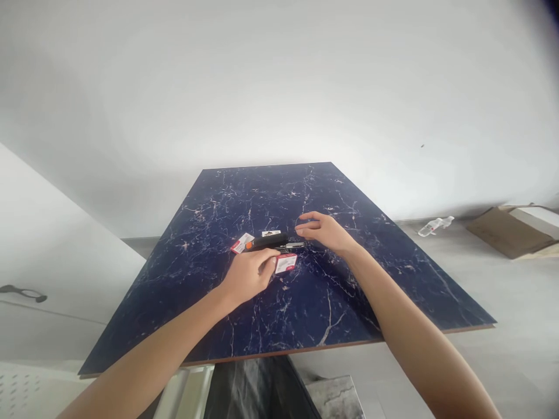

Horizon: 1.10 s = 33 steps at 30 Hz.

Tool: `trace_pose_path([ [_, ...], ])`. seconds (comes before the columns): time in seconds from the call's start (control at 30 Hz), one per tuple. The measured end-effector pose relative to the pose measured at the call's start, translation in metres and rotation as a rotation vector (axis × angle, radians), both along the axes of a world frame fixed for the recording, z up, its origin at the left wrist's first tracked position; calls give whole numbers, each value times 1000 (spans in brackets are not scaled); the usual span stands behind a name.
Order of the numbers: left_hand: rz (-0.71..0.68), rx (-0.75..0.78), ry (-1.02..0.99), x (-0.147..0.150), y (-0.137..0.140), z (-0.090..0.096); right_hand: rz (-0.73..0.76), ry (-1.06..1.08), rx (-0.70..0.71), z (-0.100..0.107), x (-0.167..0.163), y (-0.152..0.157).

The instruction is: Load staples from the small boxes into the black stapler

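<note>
My left hand [251, 272] is closed, thumb and forefinger at the left edge of a small red-and-white box [286, 264]. Just beyond it lies a black tool with an orange spot [267, 241]; a thin metal piece [294, 245] shows by its right end. What exactly this tool is, I cannot tell. A second red-and-white box [242, 242] sits tilted at the tool's left end, and a white card-like packet [271, 233] lies behind it. My right hand [325, 231] hovers to the right of the group, fingers stretched and slightly apart, holding nothing.
Everything rests on a dark blue marble-patterned tabletop [253, 198] with a brown front edge. On the floor to the right are clear plastic bottles [434, 226] and a cardboard box [502, 233]. A white cabinet door with a dark handle [24, 293] stands at the left.
</note>
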<state>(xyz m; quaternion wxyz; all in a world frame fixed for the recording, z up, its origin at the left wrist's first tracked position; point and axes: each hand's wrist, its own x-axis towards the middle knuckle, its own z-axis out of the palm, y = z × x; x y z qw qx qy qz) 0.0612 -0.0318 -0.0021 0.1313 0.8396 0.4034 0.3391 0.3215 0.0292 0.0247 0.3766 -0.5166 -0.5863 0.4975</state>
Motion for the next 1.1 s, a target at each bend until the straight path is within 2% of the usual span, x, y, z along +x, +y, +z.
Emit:
trace_pose_path([
  [0.13, 201, 106, 54, -11, 9, 4, 119, -230, 99, -3, 3, 2],
  [0.27, 260, 99, -4, -17, 15, 7, 222, -296, 79, -10, 3, 5],
  [0.5, 235, 85, -57, -16, 16, 4, 235, -305, 114, -11, -2, 4],
  [1.1, 156, 21, -36, -15, 17, 3, 255, -306, 138, -13, -6, 2],
])
